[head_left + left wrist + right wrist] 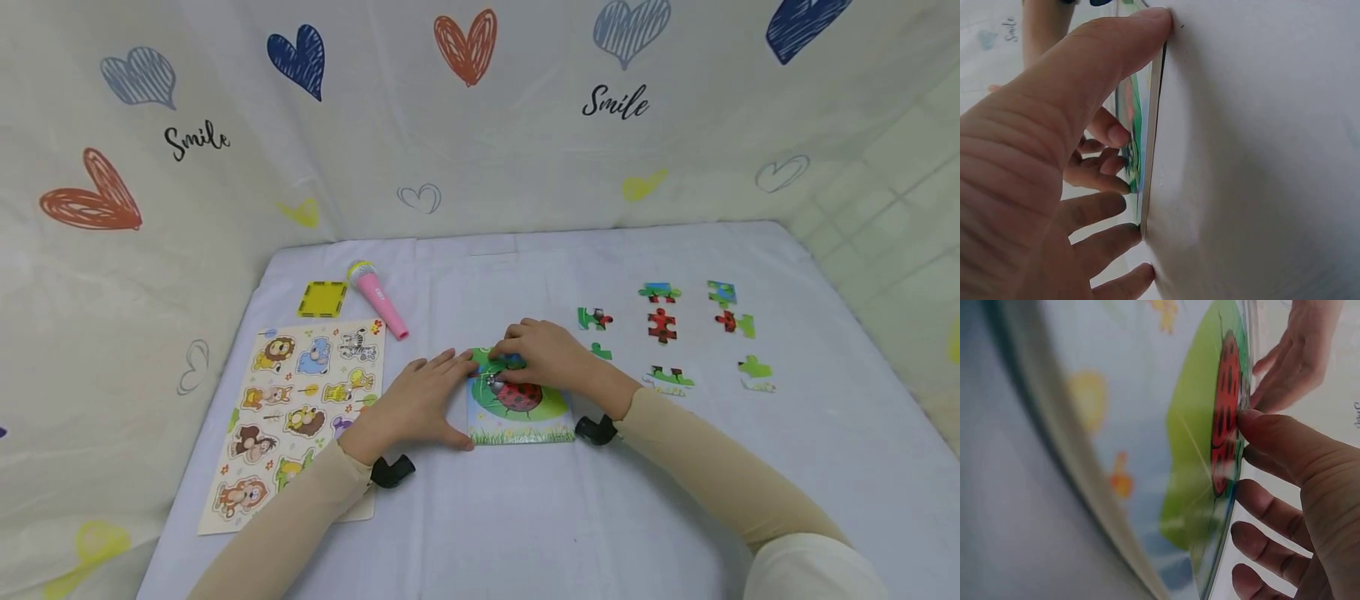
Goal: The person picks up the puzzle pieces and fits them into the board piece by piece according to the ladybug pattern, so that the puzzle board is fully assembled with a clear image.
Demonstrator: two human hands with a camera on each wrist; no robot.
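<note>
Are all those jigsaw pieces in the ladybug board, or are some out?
Some are out: the head view shows several loose jigsaw pieces lying on the white tablecloth, right of the ladybug board.

Curtained play corner: heart-printed cloth backdrop point(517, 142), toy microphone point(382, 305), animal puzzle board point(282, 443).

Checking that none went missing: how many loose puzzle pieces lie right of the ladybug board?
8. Left column: upper piece, lower piece. Middle column: top piece, centre piece, bottom piece. Right column: far piece, mid piece, near piece. The right sleeve may hide others.
</note>
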